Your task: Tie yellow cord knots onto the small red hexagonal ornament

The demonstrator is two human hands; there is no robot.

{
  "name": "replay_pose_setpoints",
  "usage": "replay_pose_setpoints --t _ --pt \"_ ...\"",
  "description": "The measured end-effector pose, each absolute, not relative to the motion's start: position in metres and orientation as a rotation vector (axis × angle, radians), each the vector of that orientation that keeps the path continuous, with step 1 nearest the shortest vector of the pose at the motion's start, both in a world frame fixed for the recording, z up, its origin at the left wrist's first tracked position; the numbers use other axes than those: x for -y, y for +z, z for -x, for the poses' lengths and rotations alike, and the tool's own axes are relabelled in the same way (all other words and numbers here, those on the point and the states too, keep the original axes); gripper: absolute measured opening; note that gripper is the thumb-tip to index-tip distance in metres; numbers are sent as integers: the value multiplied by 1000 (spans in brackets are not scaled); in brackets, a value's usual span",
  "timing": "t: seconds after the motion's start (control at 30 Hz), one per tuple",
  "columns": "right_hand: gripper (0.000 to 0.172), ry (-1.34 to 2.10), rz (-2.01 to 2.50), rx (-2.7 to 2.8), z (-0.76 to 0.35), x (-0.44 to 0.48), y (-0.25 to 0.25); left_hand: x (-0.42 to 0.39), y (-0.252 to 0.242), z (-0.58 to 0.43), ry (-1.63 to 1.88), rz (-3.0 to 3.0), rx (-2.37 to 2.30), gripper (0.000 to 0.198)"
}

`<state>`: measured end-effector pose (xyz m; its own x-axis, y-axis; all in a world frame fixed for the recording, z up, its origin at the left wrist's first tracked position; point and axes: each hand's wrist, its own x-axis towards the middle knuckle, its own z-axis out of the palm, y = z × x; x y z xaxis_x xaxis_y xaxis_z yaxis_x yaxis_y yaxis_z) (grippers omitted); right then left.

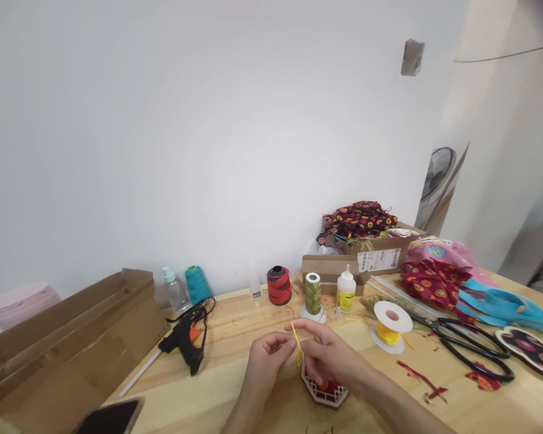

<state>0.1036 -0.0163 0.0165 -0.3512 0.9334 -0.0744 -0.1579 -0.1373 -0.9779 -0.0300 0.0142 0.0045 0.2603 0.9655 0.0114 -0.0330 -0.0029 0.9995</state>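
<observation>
Between my two hands a thin yellow cord (295,333) stands up, with a small loop of it hanging beside the fingers. My left hand (271,355) has thumb and forefinger pinched close to the cord. My right hand (328,352) is closed on the cord, its forefinger reaching toward the left hand. Under the right hand lies an octagonal ornament (326,398) with a white lattice border and dark red patterned fabric, partly covered by the fingers. A spool of yellow cord (389,335) stands to the right of my hands.
Black scissors (473,349) and fabric scraps (423,380) lie at right. Behind my hands stand a red-black thread spool (279,286), an olive thread spool (313,295) and a glue bottle (346,292). A glue gun (187,337), cardboard box (76,349) and phone (111,417) are at left.
</observation>
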Motion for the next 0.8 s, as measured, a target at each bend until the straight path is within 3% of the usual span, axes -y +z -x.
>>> replay_pose_setpoints --t 0.5,0.8 --pt "17 427 1383 1955 -102 12 8 -12 4 32 914 -1289 -980 24" --pt "10 304 1400 1952 -109 15 18 -10 13 36 884 -1188 -1062 25"
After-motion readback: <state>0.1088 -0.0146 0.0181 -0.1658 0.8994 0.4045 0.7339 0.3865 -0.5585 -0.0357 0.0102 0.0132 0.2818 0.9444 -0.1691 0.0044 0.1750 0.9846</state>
